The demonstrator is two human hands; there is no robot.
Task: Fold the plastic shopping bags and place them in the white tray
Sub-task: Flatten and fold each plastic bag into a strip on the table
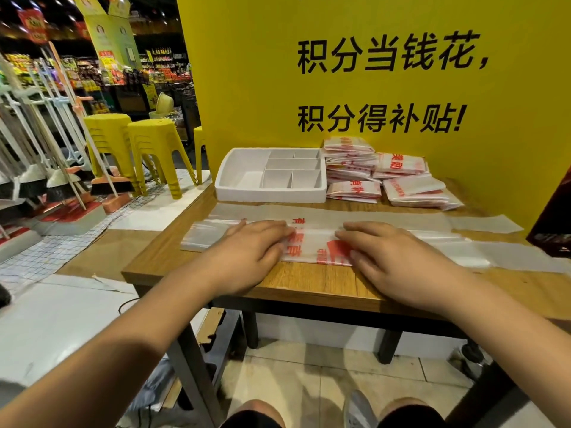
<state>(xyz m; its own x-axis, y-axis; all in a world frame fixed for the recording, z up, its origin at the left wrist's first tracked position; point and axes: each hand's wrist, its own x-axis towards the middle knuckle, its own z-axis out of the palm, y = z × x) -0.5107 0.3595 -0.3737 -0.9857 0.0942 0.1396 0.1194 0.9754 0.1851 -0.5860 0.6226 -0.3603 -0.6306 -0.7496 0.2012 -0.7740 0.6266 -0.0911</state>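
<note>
A long translucent plastic bag [312, 244] with red print lies flat in a strip across the wooden table [309, 282]. My left hand [250, 245] presses flat on its left part and my right hand [389, 251] presses flat on its right part, fingers pointing toward each other. A second flat bag [386, 219] lies just behind it. The white tray [244, 171] with several compartments stands at the back of the table, with nothing in it. Stacks of folded bags [352, 168] lie to its right.
A yellow sign board [370, 88] stands upright behind the table. Yellow stools [154, 149] and brooms [61, 168] fill the shop floor at the left. A dark object [553, 223] sits at the table's right edge.
</note>
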